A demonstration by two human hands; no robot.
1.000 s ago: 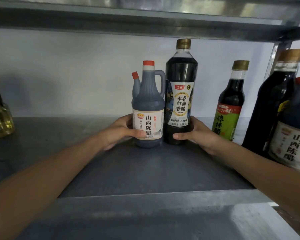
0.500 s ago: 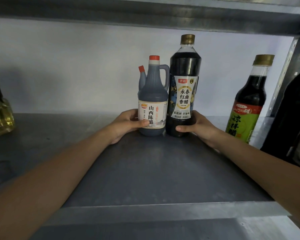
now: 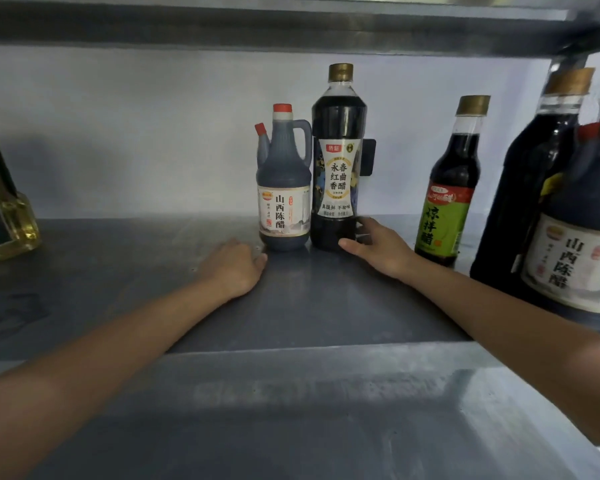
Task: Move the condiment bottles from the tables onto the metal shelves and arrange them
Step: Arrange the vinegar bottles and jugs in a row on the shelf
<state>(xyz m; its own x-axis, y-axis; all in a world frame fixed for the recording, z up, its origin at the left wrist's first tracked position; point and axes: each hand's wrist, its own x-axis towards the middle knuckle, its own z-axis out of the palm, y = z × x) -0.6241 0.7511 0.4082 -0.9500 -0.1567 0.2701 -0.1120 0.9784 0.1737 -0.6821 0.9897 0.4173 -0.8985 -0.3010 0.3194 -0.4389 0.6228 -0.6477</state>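
Observation:
Two dark vinegar bottles stand upright side by side at the back of the metal shelf (image 3: 291,306). The handled jug bottle (image 3: 284,209) has red caps and a white label. To its right, the tall vinegar bottle (image 3: 338,133) has a gold cap. My left hand (image 3: 234,268) rests on the shelf just in front and left of the jug, with its fingers off the jug. My right hand (image 3: 378,247) is at the tall bottle's base, thumb across the front and fingers round the right side.
A green-labelled bottle (image 3: 445,216) stands right of my right hand. A large dark bottle (image 3: 534,188) and a big white-labelled jug (image 3: 582,244) crowd the right edge. A yellow oil bottle (image 3: 4,216) sits far left. The upper shelf (image 3: 291,26) hangs low overhead.
My left hand has let go of the handled jug and dropped to the shelf in front of it. My right hand has loosened but stays at the tall bottle's base.

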